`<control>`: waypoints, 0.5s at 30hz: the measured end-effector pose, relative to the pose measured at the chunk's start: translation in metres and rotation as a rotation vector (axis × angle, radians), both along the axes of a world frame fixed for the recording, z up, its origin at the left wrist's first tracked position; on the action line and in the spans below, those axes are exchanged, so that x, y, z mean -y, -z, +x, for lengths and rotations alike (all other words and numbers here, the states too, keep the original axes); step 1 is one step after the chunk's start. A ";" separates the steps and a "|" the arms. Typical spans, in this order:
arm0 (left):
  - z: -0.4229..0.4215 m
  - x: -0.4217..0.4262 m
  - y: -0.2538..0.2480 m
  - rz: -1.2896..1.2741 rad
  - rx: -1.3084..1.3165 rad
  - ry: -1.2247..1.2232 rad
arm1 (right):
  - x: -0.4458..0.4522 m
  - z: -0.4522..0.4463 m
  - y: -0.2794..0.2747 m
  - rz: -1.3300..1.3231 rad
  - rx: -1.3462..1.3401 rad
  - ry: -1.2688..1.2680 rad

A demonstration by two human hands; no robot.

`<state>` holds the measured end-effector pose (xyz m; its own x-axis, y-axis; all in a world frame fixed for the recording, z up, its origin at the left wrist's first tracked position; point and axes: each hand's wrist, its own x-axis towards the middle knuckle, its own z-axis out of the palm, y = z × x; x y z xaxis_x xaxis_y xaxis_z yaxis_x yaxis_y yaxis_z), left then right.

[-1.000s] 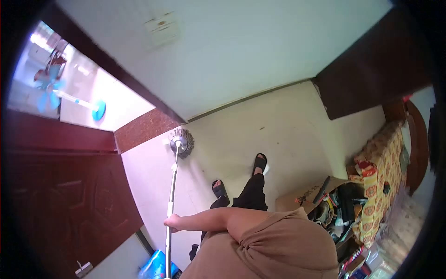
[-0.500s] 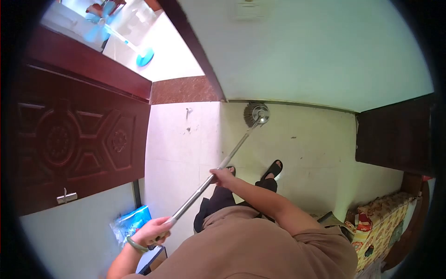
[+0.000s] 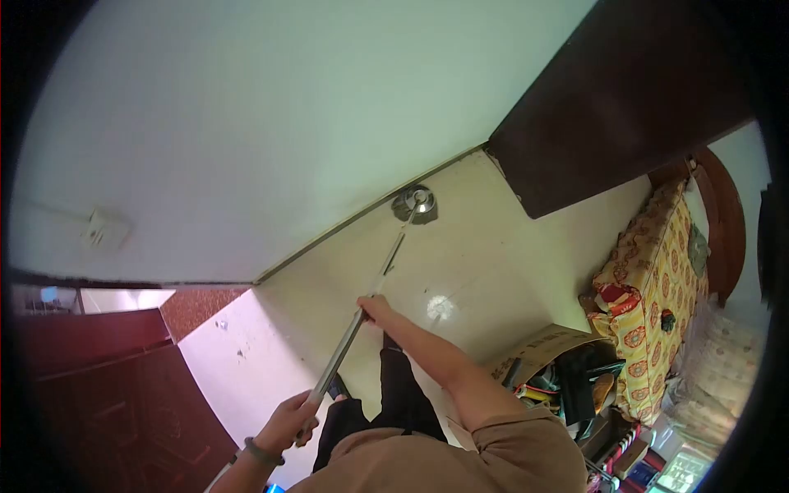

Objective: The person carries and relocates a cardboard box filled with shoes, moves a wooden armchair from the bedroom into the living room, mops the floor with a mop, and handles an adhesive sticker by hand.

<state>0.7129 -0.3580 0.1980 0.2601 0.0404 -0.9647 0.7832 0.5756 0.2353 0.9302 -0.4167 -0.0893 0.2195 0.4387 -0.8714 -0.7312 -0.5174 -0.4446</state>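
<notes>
A mop with a long metal handle (image 3: 349,338) slants away from me. Its round mop head (image 3: 416,204), a shiny disc with grey strands, rests on the floor close to the foot of the wall. Low on the handle's near end, my left hand (image 3: 292,419) is closed around it, with a bracelet on the wrist. My right hand (image 3: 378,309) grips the handle farther up, near its middle. The pale tiled floor (image 3: 468,246) shows small dark specks and a bright light reflection.
A white wall (image 3: 271,140) runs along the mop's far side to a dark brown panel (image 3: 608,107). On the right stand a cardboard box (image 3: 538,349) full of items and a bed with yellow patterned cover (image 3: 653,287). A dark red door (image 3: 131,411) is at lower left.
My view has turned right, bringing the box and bed into fuller view. The mop head has moved right along the wall, nearer the dark panel. Both hands keep their hold.
</notes>
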 end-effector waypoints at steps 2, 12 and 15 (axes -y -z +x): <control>0.051 -0.001 0.020 -0.004 0.070 0.052 | 0.003 0.052 0.016 -0.004 0.034 0.114; 0.225 0.028 0.146 -0.014 0.285 0.222 | 0.062 0.251 0.091 -0.141 0.368 0.304; 0.240 0.037 0.153 0.018 0.224 0.329 | 0.072 0.264 0.081 -0.201 0.427 0.248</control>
<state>0.9531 -0.3947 0.0450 0.4660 -0.0639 -0.8825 0.8531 0.2970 0.4290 1.1944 -0.4886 -0.1699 0.6488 0.1619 -0.7436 -0.6183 -0.4574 -0.6391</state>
